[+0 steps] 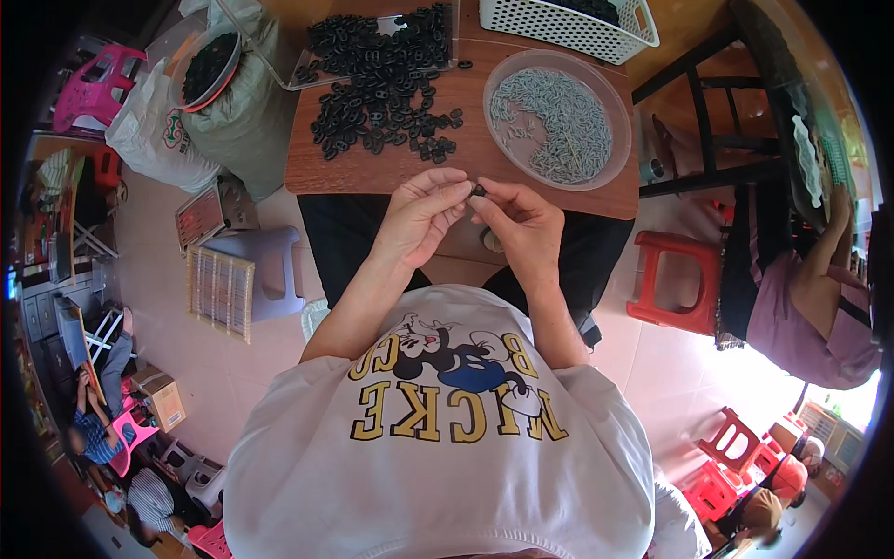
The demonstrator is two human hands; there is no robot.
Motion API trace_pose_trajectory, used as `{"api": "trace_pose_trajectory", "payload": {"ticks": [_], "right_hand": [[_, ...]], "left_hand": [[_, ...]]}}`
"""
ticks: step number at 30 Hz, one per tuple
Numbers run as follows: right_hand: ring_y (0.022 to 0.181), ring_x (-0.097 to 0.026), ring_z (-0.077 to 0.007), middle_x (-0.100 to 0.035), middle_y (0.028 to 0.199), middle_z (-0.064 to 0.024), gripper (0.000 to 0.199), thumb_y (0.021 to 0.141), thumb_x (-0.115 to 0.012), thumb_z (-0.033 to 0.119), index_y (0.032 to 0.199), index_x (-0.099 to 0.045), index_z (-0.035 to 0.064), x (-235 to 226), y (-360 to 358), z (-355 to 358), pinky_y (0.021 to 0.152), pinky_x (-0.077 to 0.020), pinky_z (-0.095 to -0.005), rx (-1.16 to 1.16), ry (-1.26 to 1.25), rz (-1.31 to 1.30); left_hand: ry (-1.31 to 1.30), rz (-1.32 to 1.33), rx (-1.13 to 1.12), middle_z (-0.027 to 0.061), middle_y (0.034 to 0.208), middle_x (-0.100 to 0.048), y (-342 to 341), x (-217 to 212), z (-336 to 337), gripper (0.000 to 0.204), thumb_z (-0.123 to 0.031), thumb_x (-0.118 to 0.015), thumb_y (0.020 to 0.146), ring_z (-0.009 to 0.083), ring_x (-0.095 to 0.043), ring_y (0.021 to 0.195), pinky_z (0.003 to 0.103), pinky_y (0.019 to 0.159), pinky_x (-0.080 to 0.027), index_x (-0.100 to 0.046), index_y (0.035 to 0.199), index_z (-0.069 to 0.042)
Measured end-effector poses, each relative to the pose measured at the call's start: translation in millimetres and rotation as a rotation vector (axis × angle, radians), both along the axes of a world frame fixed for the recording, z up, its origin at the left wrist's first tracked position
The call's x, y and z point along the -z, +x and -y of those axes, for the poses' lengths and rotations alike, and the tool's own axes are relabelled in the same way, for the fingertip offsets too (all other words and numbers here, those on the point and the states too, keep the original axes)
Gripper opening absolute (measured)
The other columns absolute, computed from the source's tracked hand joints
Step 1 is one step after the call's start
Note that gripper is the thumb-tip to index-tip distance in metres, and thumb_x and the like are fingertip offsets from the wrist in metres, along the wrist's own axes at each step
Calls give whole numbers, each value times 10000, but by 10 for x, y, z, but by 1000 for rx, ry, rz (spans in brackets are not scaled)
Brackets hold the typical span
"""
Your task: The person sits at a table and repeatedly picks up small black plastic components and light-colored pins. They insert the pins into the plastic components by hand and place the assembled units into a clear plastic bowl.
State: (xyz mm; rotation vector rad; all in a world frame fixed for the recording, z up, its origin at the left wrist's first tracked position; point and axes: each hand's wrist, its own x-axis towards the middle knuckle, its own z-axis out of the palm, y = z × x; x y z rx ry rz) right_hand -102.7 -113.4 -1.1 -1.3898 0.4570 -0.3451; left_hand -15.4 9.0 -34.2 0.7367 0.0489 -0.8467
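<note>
Pinching from both sides, the left hand (428,214) and the right hand (524,228) meet with thumbs and fingertips closed on a small black piece (478,190), seen at the near edge of the brown wooden tabletop (317,173). It looks dark and compact, but the fingertips cover most of it, so its outline and any holes cannot be made out. Beyond and to the left, loose black pieces (372,116) lie heaped, many flat and oval with paired openings; those at the far side spread into a clear tray (455,37), cut off by the view's far edge. On the right, a round translucent tub (521,154) holds silvery screws (577,140), too small to tell singly.
</note>
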Motion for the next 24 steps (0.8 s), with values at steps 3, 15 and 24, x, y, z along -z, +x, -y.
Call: {"api": "trace_pose_trajectory", "payload": {"ticks": [3,15,24], "right_hand": [[713,-644,-102,-677,833,-97,196,789,-671,16,975,-655,-42,11,-35,-12,646,-503,-206,23,-100,-45],[702,-668,-130,-680,851,-125,195,781,-667,8,974,-662,-17,-19,-102,-50,611,-516,-220,11,-286,-68],[691,-668,-136,-674,818,-118,193,784,-666,15,973,-658,-22,-85,-118,-79,613,-522,-224,-24,-442,-31]], "left_hand": [[43,88,-17,81,847,-659,-23,-46,-4,159,24,-652,793,106,-606,716,208,665,-493,-628,950,11],[62,111,-43,97,849,-662,-118,-33,-53,159,31,-654,786,120,-613,709,206,625,-485,-630,942,13],[40,107,4,98,848,-659,-98,14,-99,154,21,-658,786,123,-615,729,208,660,-492,-628,937,19]]}}
